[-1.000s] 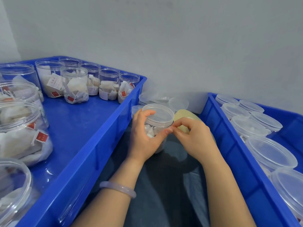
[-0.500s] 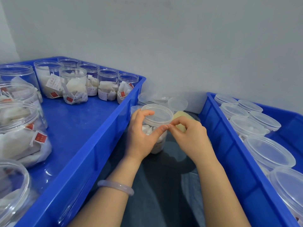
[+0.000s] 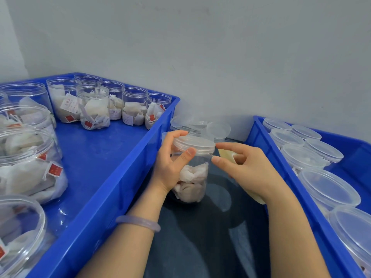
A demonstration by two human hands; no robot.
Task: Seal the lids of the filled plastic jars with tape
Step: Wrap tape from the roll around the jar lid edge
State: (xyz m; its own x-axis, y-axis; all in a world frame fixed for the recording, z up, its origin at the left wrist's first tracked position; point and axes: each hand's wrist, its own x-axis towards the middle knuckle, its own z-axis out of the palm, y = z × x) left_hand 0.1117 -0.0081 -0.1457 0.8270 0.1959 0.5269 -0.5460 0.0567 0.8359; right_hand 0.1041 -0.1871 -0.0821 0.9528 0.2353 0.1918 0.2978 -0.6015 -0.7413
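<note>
I read this as the start of the taping step. The left hand (image 3: 170, 167) has its grip closed round the upper part of the filled jar (image 3: 193, 177), thumb on the seam just under the lid (image 3: 193, 142), which is already on. Right of the jar, the right hand (image 3: 249, 171) is wrapped round a yellowish tape roll (image 3: 225, 155), thumb and forefinger reaching to the lid's edge; whether a clear strip already bridges roll and jar I cannot tell. Next, I judge, the tape end needs pressing onto the seam while the jar turns. Under the jar is a dark surface (image 3: 200, 237). Left of it a blue crate (image 3: 124, 177) holds open filled jars (image 3: 94, 107), right of it another crate (image 3: 281, 167) holds lidded ones (image 3: 329, 187), with loose lids (image 3: 218, 128) and a grey wall (image 3: 220, 57) behind.
</note>
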